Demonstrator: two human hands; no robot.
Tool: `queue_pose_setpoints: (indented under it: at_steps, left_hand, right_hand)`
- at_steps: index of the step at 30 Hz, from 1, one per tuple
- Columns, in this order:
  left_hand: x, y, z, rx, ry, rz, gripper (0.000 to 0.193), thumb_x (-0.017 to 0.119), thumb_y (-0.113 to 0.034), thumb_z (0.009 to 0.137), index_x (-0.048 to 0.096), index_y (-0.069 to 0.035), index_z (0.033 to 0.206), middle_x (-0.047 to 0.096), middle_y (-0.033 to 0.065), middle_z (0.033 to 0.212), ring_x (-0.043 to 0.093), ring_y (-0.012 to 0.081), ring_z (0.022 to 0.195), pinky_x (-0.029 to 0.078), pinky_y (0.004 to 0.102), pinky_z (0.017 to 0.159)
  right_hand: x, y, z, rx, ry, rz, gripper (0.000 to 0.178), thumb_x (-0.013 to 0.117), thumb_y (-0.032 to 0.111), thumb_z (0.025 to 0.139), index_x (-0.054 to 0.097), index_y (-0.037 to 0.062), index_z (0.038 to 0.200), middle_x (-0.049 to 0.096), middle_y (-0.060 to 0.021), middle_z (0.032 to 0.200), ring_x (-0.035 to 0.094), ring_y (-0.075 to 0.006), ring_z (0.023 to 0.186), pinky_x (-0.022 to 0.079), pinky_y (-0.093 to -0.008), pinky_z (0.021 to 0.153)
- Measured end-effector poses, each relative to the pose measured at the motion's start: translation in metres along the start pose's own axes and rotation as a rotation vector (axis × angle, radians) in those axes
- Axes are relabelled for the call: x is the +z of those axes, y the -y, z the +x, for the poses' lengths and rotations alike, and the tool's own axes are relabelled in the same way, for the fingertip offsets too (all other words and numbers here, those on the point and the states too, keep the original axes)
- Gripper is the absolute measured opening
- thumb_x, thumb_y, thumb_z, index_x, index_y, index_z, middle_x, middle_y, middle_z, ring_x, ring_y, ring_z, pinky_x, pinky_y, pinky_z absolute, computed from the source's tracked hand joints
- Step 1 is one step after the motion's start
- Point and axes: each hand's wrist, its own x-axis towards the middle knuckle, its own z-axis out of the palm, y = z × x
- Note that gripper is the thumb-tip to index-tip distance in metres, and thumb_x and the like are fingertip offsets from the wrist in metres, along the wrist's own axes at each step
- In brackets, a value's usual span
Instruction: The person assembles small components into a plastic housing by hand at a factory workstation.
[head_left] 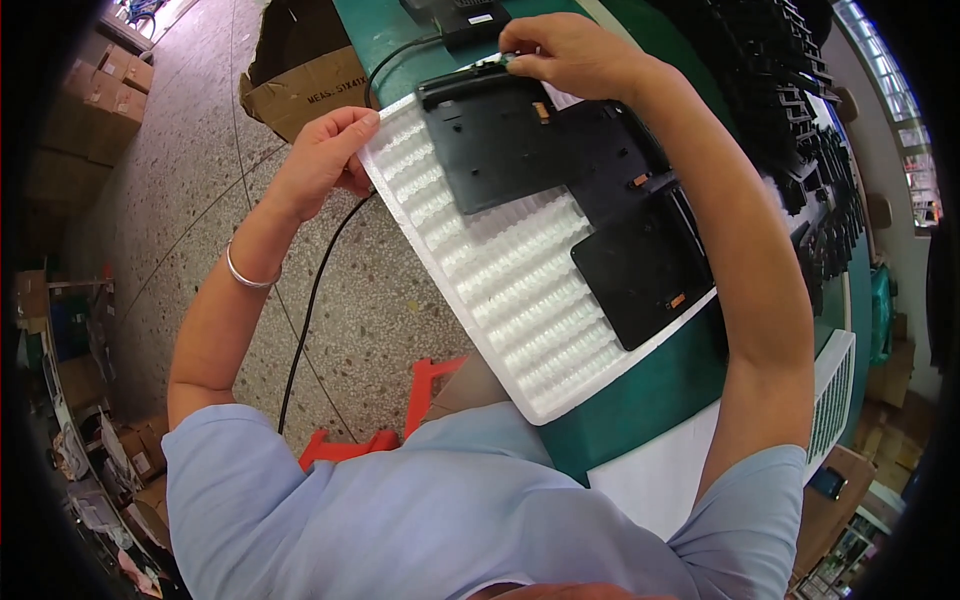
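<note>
A white ribbed plastic tray [520, 300] lies tilted across my lap side and the table edge. My left hand [325, 160] pinches its far left rim between thumb and fingers. Three black plastic panels rest on the tray, overlapping in a stepped row: the far panel [500, 140], the middle panel [610, 165] and the near panel [640, 270]. Each has a thick rounded edge and a small orange-brown tab. At the rounded edge of the far panel, my right hand [580, 55] has its fingers closed; what they pinch there is too small to make out.
Under the tray is a green tabletop [620, 400]. A black device with a cable [465, 20] stands at the far side. Many black parts [800, 130] are stacked to the right. An open cardboard box [325, 90] and a red stool [350, 445] stand on the speckled floor.
</note>
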Motion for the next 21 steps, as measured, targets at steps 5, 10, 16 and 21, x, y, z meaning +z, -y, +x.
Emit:
queue_pose_setpoints:
  at_steps: [5, 10, 16, 21]
  left_hand:
    - [-0.003, 0.004, -0.002, 0.002, -0.029, -0.037, 0.038, 0.051, -0.041, 0.102, 0.064, -0.006, 0.109, 0.064, 0.0018, 0.069, 0.061, 0.0097, 0.054, 0.054, 0.0255, 0.05]
    - [0.003, -0.002, -0.004, -0.047, -0.041, -0.055, 0.041, 0.051, -0.044, 0.101, 0.064, -0.007, 0.111, 0.062, 0.0004, 0.068, 0.059, 0.009, 0.052, 0.053, 0.0238, 0.05]
    - [-0.006, 0.006, -0.006, 0.006, 0.024, 0.04, 0.04, 0.051, -0.04, 0.101, 0.061, -0.007, 0.121, 0.063, -0.0006, 0.08, 0.06, 0.0084, 0.059, 0.051, 0.023, 0.047]
    - [0.0, 0.002, -0.007, 0.013, 0.037, -0.012, 0.038, 0.055, -0.04, 0.1, 0.062, -0.007, 0.119, 0.062, -0.0017, 0.077, 0.06, 0.0064, 0.059, 0.051, 0.0218, 0.048]
  right_hand:
    - [0.022, 0.038, 0.017, -0.145, 0.028, -0.099, 0.023, 0.066, 0.019, 0.089, 0.065, 0.0043, 0.106, 0.067, -0.0145, 0.096, 0.064, -0.0298, 0.09, 0.049, -0.0379, 0.081]
    - [0.036, 0.048, 0.016, -0.037, 0.055, -0.026, 0.023, 0.067, 0.02, 0.088, 0.068, 0.0049, 0.105, 0.069, -0.0143, 0.092, 0.067, -0.0299, 0.089, 0.051, -0.0383, 0.08]
    - [0.015, 0.016, 0.008, -0.116, -0.174, 0.17, 0.03, 0.073, 0.027, 0.082, 0.07, 0.0028, 0.1, 0.072, -0.0114, 0.094, 0.067, -0.0223, 0.082, 0.052, -0.0335, 0.075]
    - [-0.049, -0.063, -0.043, 0.41, 0.025, -0.319, 0.034, 0.073, 0.031, 0.082, 0.07, 0.0011, 0.097, 0.072, -0.0116, 0.091, 0.067, -0.0196, 0.081, 0.051, -0.033, 0.073]
